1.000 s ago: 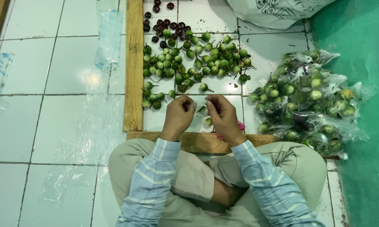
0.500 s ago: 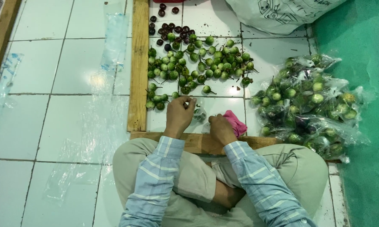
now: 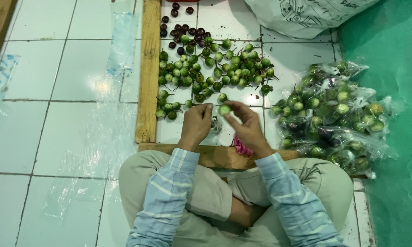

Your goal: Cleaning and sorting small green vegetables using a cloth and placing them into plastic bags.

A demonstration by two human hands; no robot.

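My right hand holds a small round green eggplant between its fingertips, just above the white tiled floor. My left hand is beside it, its fingers pinching the rim of a clear plastic bag that sits between the two hands. A loose pile of green eggplants lies just beyond both hands. A pink bundle shows under my right wrist.
Dark purple eggplants lie beyond the green pile. Filled clear bags of eggplants are heaped at the right, next to a green mat. Wooden planks frame the pile. A white sack lies at the top. Flat clear bags lie at the left.
My right hand has lifted from the floor by the pink bundle and now holds a green eggplant at the bag. The camera has come closer.
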